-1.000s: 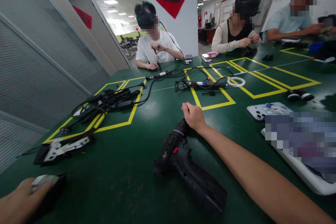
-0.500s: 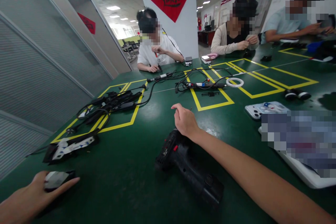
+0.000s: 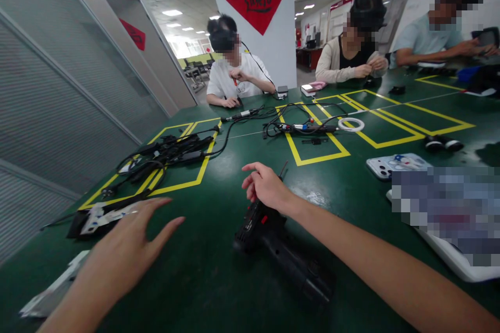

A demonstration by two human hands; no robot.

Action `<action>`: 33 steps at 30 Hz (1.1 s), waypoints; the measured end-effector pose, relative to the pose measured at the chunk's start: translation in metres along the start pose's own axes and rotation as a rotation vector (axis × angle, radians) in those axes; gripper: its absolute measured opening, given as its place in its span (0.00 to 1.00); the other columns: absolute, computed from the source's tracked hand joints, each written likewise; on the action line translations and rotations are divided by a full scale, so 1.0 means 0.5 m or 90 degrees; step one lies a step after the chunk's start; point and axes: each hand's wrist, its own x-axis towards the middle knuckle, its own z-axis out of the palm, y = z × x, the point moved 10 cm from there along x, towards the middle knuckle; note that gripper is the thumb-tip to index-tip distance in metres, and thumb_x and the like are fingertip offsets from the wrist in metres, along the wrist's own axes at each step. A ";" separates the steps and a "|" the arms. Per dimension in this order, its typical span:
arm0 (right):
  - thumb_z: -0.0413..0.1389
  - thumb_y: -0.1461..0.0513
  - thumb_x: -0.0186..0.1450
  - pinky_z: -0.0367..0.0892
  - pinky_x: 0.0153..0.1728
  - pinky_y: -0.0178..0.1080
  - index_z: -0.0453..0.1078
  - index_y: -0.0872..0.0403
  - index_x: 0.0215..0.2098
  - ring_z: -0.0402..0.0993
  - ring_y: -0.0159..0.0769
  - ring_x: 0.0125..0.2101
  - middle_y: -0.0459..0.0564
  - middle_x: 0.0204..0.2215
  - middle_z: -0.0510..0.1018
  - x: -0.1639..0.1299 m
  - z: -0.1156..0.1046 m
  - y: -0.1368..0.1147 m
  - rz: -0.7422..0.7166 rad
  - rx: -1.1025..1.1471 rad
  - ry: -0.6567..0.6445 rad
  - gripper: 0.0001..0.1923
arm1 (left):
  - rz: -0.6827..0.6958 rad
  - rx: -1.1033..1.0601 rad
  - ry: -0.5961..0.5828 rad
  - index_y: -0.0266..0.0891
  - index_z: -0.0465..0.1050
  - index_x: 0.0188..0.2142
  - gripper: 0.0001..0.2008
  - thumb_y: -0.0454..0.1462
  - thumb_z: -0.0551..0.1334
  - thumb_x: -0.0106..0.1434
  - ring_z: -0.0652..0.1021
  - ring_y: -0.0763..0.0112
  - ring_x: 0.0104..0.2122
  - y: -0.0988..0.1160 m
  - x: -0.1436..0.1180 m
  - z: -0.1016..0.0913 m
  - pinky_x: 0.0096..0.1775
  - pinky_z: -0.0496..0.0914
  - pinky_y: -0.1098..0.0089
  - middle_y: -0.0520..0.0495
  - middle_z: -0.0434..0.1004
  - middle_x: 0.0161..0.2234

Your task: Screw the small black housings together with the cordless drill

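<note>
A black cordless drill lies on its side on the green table, nose pointing away from me. My right hand hovers just above its front end, fingers loosely spread, holding nothing; a thin bit pokes out beyond the fingers. My left hand is raised over the table to the left of the drill, fingers apart and empty. A small grey and black part lies on the table under my left forearm.
A black bracket with white labels lies left. Tangled black cables fill a yellow-taped box. A soldering tool and white ring sit further back. A phone and a white tray are right. Three people sit at the far side.
My left hand let go of the small grey part and rose toward the middle, fingers spreading. My right hand slid left along the drill's front and lifted off it.
</note>
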 end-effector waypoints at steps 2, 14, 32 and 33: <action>0.38 0.69 0.67 0.71 0.23 0.35 0.57 0.57 0.52 0.72 0.30 0.20 0.45 0.26 0.72 -0.002 0.019 0.008 0.035 0.062 -0.042 0.17 | 0.094 -0.096 -0.038 0.46 0.56 0.59 0.28 0.49 0.57 0.62 0.67 0.63 0.57 0.134 0.033 0.023 0.59 0.62 0.58 0.48 0.64 0.58; 0.51 0.73 0.55 0.71 0.41 0.41 0.52 0.53 0.64 0.75 0.39 0.38 0.49 0.40 0.78 0.004 -0.002 0.051 0.084 0.163 -0.055 0.39 | 0.227 -0.380 -0.011 0.42 0.68 0.52 0.16 0.36 0.55 0.64 0.74 0.65 0.49 0.330 0.108 0.074 0.49 0.71 0.63 0.44 0.72 0.50; 0.47 0.66 0.63 0.67 0.45 0.44 0.54 0.53 0.61 0.71 0.38 0.39 0.52 0.42 0.73 -0.008 -0.102 -0.037 -0.136 -0.057 0.161 0.27 | 0.043 -0.178 -0.076 0.42 0.71 0.50 0.23 0.50 0.58 0.60 0.75 0.58 0.49 0.129 0.088 0.057 0.54 0.67 0.57 0.44 0.75 0.50; 0.46 0.67 0.64 0.63 0.50 0.45 0.56 0.53 0.59 0.69 0.39 0.43 0.53 0.43 0.71 -0.015 -0.133 -0.043 -0.167 -0.092 0.217 0.25 | -0.004 -0.142 -0.099 0.42 0.71 0.49 0.23 0.51 0.57 0.60 0.76 0.57 0.48 0.077 0.075 0.057 0.53 0.67 0.55 0.44 0.76 0.49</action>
